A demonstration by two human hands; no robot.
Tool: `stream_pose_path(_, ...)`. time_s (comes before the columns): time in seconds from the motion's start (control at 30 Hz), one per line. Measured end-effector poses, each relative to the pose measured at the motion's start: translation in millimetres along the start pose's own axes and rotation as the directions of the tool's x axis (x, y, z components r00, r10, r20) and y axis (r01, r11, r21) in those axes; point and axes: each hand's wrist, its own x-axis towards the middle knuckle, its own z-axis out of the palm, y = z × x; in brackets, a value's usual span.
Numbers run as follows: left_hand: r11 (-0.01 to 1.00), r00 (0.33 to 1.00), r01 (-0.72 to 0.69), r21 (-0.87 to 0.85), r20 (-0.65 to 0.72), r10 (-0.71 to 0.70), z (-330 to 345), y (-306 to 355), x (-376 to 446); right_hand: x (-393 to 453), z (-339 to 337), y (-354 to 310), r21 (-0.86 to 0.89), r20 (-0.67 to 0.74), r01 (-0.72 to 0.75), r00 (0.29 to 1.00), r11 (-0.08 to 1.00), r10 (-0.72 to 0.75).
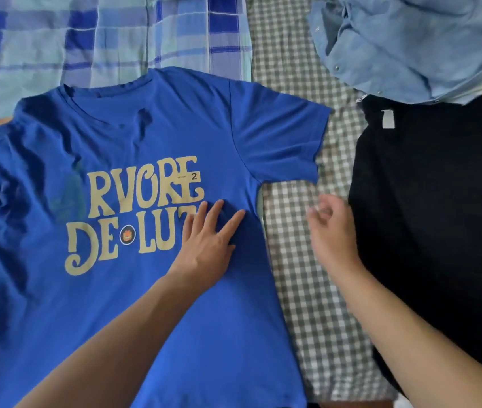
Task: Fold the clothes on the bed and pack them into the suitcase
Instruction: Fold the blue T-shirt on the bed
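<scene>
We note the blue T-shirt (133, 201) spread unfolded on the bed (301, 290), left hand (204, 248) flat on it with fingers spread, right hand (334, 228) loosely curled and empty at three o'clock, black garment (440, 231) and denim shirt (416, 45) waiting, no suitcase visible.

Single view, head-worn camera, wide-angle. Looks steeply down and forward from above the near edge of the bed (301, 275), close range. A blue T-shirt (133, 290) fills the left and centre; frame edges bow from lens distortion.
</scene>
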Motion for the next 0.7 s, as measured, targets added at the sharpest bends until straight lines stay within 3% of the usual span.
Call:
stream_pose_path(0.1, 0.927, 0.935, -0.316, 0.201, -0.098, 0.340, -23.2, 2.9, 32.9, -115.1, -5.9, 65.0, -0.104, 0.068, -0.017, 0.997, 0.994, 0.024)
stream_pose_path(0.23, 0.583, 0.653, -0.688, 0.433, 0.019, 0.757, -50.8, 0.0, 92.1, -220.2, 3.7, 130.5, -0.187, 0.133, -0.198, 0.965, 0.962, 0.224)
stream_pose_path(0.3, 0.413, 0.575, -0.729, 0.545, 0.162, 0.802, -66.0, 3.1, 111.0, -243.2, 14.5, 155.9, -0.162, 0.175, -0.326, 0.919, 0.931, 0.352)
stream_pose_path(0.4, 0.288, 0.614, -0.666, 0.688, 0.286, 0.736, -85.5, 13.9, 114.7, -265.5, 23.2, 179.1, -0.161, 0.085, -0.458, 0.876, 0.874, 0.475)
stream_pose_path(0.47, 0.323, 0.659, -0.630, 0.706, 0.266, 0.703, -94.9, 23.3, 107.9, -279.8, 23.7, 174.6, -0.041, 0.042, -0.449, 0.892, 0.892, 0.451)
stream_pose_path(0.53, 0.432, 0.696, -0.619, 0.656, 0.203, 0.689, -99.1, 29.7, 99.9, -290.3, 22.7, 168.1, -0.004, -0.012, -0.400, 0.917, 0.917, 0.400)
stream_pose_path(0.6, 0.626, 0.791, -0.555, 0.548, 0.114, 0.601, -98.8, 35.6, 91.2, -298.6, 23.2, 163.3, -0.021, -0.039, -0.400, 0.916, 0.916, 0.399)
stream_pose_path(0.7, 0.907, 0.954, -0.299, 0.298, 0.087, 0.286, -83.3, 42.1, 66.0, -305.0, 32.1, 158.0, -0.196, -0.099, -0.336, 0.941, 0.921, 0.323)
